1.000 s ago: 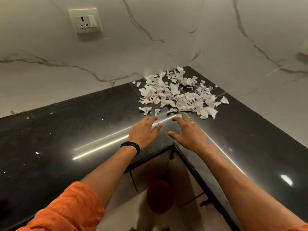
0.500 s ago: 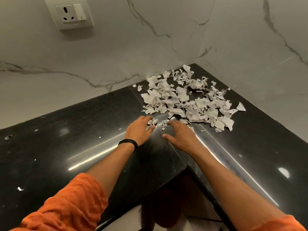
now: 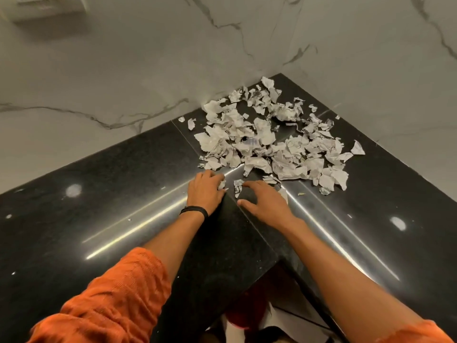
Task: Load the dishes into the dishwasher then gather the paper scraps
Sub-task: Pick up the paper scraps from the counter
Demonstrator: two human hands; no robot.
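Black counter (image 3: 99, 194): paper scraps (image 3: 267, 144) sprawl crosswise; left hand (image 3: 204, 194) pinches one, right hand (image 3: 267, 204) fingers (image 3: 256, 186) splayed.

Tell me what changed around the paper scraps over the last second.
Both hands slid forward over the countertop to the near edge of the paper scraps. The left hand now has its fingers curled against a loose scrap; the right hand arches open over others. The pile itself stays spread in the corner.
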